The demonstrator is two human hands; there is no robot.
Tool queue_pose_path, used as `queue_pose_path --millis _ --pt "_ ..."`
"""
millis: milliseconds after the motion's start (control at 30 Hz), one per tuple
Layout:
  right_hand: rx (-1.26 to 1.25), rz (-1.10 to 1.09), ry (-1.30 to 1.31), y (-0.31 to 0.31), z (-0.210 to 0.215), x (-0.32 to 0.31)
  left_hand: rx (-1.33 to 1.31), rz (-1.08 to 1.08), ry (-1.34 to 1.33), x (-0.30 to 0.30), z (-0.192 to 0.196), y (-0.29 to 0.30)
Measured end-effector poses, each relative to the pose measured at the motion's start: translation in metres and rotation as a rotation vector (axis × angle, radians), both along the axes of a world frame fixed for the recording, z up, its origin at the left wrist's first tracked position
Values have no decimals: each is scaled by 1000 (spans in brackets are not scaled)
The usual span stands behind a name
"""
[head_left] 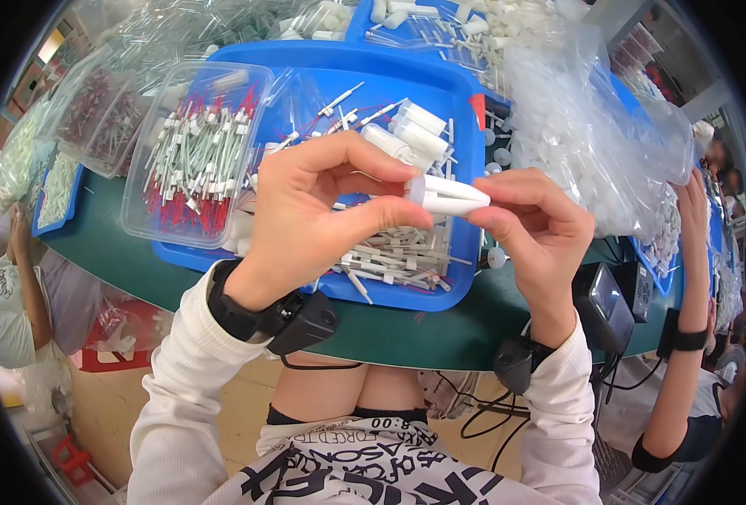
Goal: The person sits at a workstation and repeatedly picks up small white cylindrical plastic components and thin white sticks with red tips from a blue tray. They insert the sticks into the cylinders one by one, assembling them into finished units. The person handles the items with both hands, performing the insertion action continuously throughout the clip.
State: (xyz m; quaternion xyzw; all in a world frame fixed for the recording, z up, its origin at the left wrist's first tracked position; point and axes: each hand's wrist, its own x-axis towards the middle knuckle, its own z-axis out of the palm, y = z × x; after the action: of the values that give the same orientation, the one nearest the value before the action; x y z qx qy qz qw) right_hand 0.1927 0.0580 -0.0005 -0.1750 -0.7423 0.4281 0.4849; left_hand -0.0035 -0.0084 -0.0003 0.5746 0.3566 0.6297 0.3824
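Above the blue tray (467, 160), both my hands grip one small white plastic piece (453, 195). It lies sideways, with a round, flat end and two slim white prongs that come together at the other end. My left hand (314, 202) pinches the round end between thumb and forefinger. At the prong tips, the thumb and fingers of my right hand (537, 215) are closed. Beneath them, the tray holds white cylinders (419, 130) and a heap of thin white sticks with small white tabs (402, 261). My left hand hides part of the tray.
A clear plastic box (137, 198) of white sticks with red wires stands left of my hands. Bags of white parts (571, 135) crowd the right side. A dark box-shaped device (604, 307) sits on the green table (373, 332). Other people's arms (693, 252) show at both sides.
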Motion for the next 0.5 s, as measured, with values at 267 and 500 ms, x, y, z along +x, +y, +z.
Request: queue_pose_path --millis 267,500 --pt "-295 -66 10 -11 6 -9 -185 -221 -395 7 2 1" --pt "-54 -109 -113 -12 3 -16 -178 -131 -202 2 -3 2"
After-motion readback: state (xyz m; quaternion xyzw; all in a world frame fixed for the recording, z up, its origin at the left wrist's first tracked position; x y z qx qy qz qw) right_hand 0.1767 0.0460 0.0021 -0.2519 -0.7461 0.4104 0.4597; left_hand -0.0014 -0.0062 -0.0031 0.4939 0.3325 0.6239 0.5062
